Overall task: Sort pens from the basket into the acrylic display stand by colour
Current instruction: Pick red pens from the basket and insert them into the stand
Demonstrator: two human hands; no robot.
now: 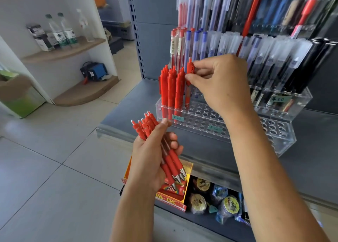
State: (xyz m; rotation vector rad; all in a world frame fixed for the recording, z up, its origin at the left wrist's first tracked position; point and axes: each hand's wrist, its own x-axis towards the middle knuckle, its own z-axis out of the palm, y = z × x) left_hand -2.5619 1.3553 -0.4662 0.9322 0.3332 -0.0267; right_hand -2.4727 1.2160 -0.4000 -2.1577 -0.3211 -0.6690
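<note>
Head view: my right hand pinches a red pen upright beside the red ones already in the stand; my left hand grips the spare bunch. I should keep it vertical, find an empty hole, then press down gently.

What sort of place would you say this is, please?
Most likely a stationery shop: a clear pen stand carries price tags, many pens stand in rows, and tape rolls fill the shelf below.
</note>
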